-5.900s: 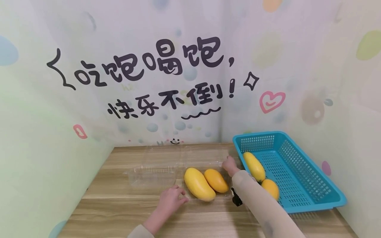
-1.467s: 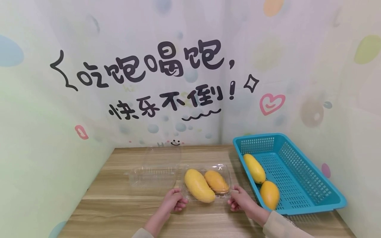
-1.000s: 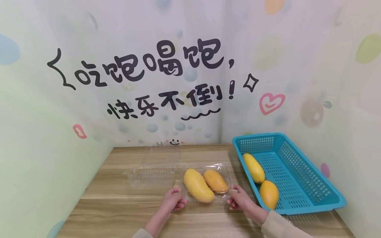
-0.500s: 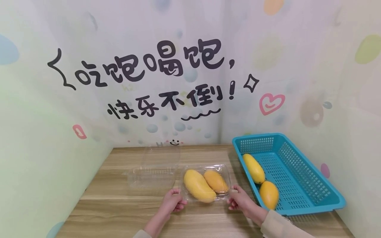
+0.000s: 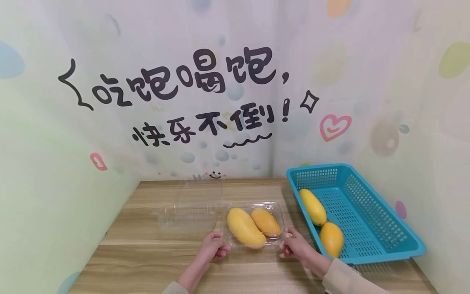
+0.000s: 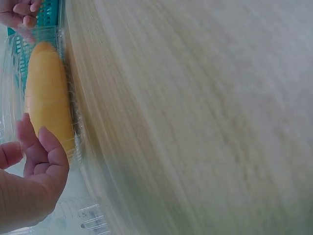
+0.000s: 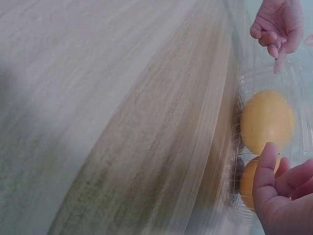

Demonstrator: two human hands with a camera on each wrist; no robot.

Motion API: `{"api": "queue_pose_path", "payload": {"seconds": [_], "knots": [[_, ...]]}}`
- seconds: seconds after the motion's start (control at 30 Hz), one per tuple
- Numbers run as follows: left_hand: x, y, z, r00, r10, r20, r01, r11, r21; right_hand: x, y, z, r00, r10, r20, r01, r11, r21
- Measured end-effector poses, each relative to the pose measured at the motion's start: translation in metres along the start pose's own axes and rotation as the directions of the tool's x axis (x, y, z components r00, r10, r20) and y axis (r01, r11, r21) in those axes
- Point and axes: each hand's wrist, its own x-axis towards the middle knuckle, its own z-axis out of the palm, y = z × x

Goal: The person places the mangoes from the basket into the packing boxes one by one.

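Observation:
Two yellow mangoes, a long one (image 5: 244, 228) and a smaller one (image 5: 266, 222), lie side by side in a clear plastic clamshell box (image 5: 273, 207) whose lid is down over them. At the box's front left corner my left hand (image 5: 214, 248) pinches the edge, its other fingers curled. My right hand (image 5: 295, 245) pinches the edge at the front right corner in the same way. Through the clear plastic, the left wrist view shows the long mango (image 6: 49, 98) beyond my left hand (image 6: 41, 174). In the right wrist view my right hand (image 7: 281, 193) partly hides the smaller mango.
A second clear clamshell box (image 5: 189, 220) stands to the left with its lid raised. On the right sits a blue perforated basket (image 5: 416, 247) with two more mangoes (image 5: 313, 207) along its left side. Behind the wooden table (image 5: 147, 265) hangs a printed backdrop.
Since the oldest frame, the box's lid has come down over the two mangoes, and my right hand has moved from the box's back right to its front right corner. Over the last second both hands stay put.

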Motion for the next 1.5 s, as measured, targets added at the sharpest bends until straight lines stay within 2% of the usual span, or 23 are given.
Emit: {"api": "queue_pose_path", "payload": {"seconds": [0.2,0.43,0.5,0.57,0.6,0.63,0.67,0.7,0.73,0.77,0.83,0.87,0.9,0.93,0.97,1.0,1.03,1.1,1.2,1.27,1.37,1.5], "knots": [[0.000,0.000,-0.001,0.999,0.005,-0.037,-0.005,1.000,0.002,-0.001,-0.001,0.002,1.000,-0.009,-0.019,0.008,0.998,-0.054],[-0.002,0.000,-0.002,0.999,0.009,-0.052,-0.009,1.000,0.001,-0.004,-0.001,0.006,0.998,-0.018,-0.061,0.016,0.999,-0.032],[-0.002,0.000,-0.003,0.999,0.006,-0.048,-0.006,1.000,-0.006,-0.006,-0.001,0.007,0.996,-0.036,-0.077,0.031,0.997,-0.072],[-0.003,0.000,-0.003,0.999,0.009,-0.044,-0.009,1.000,-0.008,-0.007,-0.001,0.008,0.992,-0.095,-0.087,0.080,0.983,-0.166],[-0.003,0.000,-0.004,0.999,0.011,-0.042,-0.011,1.000,-0.009,-0.008,-0.001,0.008,0.985,-0.147,-0.090,0.124,0.967,-0.224],[-0.003,-0.001,-0.005,0.999,0.014,-0.040,-0.014,1.000,-0.006,-0.008,-0.001,0.009,0.973,-0.215,-0.087,0.180,0.938,-0.297],[-0.003,-0.001,-0.005,0.999,0.018,-0.038,-0.018,1.000,-0.002,-0.008,0.000,0.010,0.952,-0.297,-0.075,0.249,0.893,-0.376],[-0.003,-0.001,-0.006,0.999,0.023,-0.036,-0.022,1.000,0.005,-0.009,0.001,0.011,0.922,-0.383,-0.057,0.316,0.831,-0.458],[-0.003,-0.001,-0.006,0.999,0.027,-0.033,-0.027,1.000,0.013,-0.009,0.001,0.013,0.882,-0.470,-0.030,0.382,0.750,-0.541],[-0.004,-0.001,-0.007,0.999,0.031,-0.030,-0.030,0.999,0.021,-0.009,0.002,0.015,0.837,-0.547,0.007,0.432,0.653,-0.622],[-0.004,-0.002,-0.008,0.999,0.035,-0.024,-0.034,0.999,0.037,-0.007,0.003,0.021,0.740,-0.664,0.104,0.487,0.423,-0.765],[-0.004,-0.002,-0.008,0.999,0.038,-0.022,-0.037,0.998,0.043,-0.007,0.004,0.024,0.697,-0.700,0.157,0.494,0.309,-0.813],[-0.004,-0.002,-0.008,0.999,0.041,-0.019,-0.040,0.998,0.049,-0.006,0.003,0.028,0.662,-0.721,0.206,0.494,0.212,-0.844],[-0.005,-0.001,-0.008,0.999,0.043,-0.018,-0.042,0.998,0.054,-0.005,0.003,0.031,0.633,-0.733,0.250,0.487,0.126,-0.864],[-0.005,-0.001,-0.009,0.999,0.045,-0.017,-0.044,0.997,0.059,-0.004,0.003,0.034,0.616,-0.735,0.285,0.476,0.059,-0.877],[-0.005,-0.001,-0.009,0.999,0.047,-0.015,-0.046,0.997,0.061,-0.003,0.002,0.037,0.604,-0.734,0.309,0.469,0.013,-0.883],[-0.005,-0.001,-0.009,0.999,0.047,-0.014,-0.046,0.997,0.063,-0.001,0.002,0.040,0.598,-0.733,0.325,0.458,-0.021,-0.889],[-0.005,-0.001,-0.008,0.999,0.048,-0.010,-0.047,0.997,0.065,0.001,0.001,0.045,0.594,-0.731,0.337,0.434,-0.062,-0.899],[-0.005,-0.001,-0.009,0.999,0.048,-0.008,-0.047,0.997,0.066,0.004,-0.002,0.050,0.593,-0.733,0.332,0.403,-0.087,-0.911],[-0.005,0.000,-0.009,0.999,0.049,-0.007,-0.048,0.997,0.068,0.005,-0.004,0.051,0.599,-0.733,0.322,0.389,-0.085,-0.917],[-0.004,0.000,-0.009,0.999,0.054,-0.007,-0.054,0.996,0.070,0.009,-0.007,0.053,0.617,-0.728,0.299,0.376,-0.060,-0.925],[-0.003,0.001,-0.009,0.998,0.059,-0.003,-0.059,0.996,0.067,0.018,-0.012,0.055,0.646,-0.721,0.252,0.358,-0.005,-0.934]]}}
